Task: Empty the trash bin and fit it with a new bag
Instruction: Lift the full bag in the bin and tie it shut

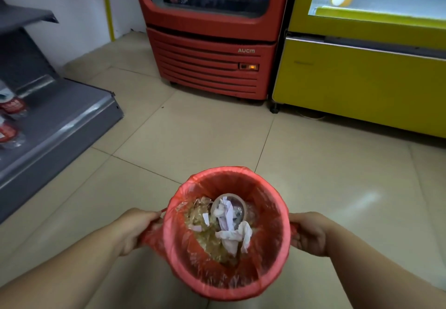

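A round trash bin [277, 255] lined with a red plastic bag [200, 267] stands on the tiled floor in front of me. Inside lie crumpled white paper [231, 234], a clear plastic cup [229, 202] and crinkled wrappers. My left hand [135, 230] grips a bunched handle of the red bag at the bin's left side. My right hand [311, 234] grips the bag's other handle at the right side. The bag's edge is still folded over the bin's rim all round.
A red drinks cooler [212, 50] and a yellow freezer [357, 74] stand ahead against the wall. A grey shop shelf [60, 120] with packaged goods sits at the left. Beige floor tiles [193, 135] spread between them and the bin.
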A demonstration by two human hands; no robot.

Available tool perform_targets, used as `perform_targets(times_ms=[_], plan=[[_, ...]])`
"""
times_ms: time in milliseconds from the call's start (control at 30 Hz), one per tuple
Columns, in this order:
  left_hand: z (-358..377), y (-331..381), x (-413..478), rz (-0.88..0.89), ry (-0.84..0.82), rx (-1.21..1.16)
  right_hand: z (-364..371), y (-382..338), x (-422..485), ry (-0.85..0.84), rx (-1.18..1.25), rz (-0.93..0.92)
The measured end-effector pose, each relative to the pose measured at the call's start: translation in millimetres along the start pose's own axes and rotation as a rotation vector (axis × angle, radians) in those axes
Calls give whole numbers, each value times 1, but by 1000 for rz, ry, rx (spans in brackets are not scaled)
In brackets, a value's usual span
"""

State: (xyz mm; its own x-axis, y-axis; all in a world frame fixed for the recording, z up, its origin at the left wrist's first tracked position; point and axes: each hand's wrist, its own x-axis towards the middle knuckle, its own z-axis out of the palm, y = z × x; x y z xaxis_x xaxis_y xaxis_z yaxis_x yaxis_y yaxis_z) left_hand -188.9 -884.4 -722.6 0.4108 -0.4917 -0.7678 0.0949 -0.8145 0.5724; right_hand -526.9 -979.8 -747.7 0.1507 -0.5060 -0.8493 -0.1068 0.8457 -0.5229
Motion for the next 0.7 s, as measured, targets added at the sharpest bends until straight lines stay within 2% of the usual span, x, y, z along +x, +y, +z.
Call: perform_targets(times_ms=[133,333,400,533,600,700], plan=[[1,18,-17,101,70,-92,4,-21,-15,98,-31,-205],[18,34,-57,261,27,-79,26,-36,-48,262,-199,-567],[21,34,-70,273,-16,-47,32,-41,-63,236,-242,-565],[22,36,-86,261,-89,1,43,-61,-95,49,-441,-397],[23,41,-92,276,-108,-6,51,-70,-106,24,-516,-400],[25,55,-103,374,-104,-16,68,-81,-113,43,-471,-452]])
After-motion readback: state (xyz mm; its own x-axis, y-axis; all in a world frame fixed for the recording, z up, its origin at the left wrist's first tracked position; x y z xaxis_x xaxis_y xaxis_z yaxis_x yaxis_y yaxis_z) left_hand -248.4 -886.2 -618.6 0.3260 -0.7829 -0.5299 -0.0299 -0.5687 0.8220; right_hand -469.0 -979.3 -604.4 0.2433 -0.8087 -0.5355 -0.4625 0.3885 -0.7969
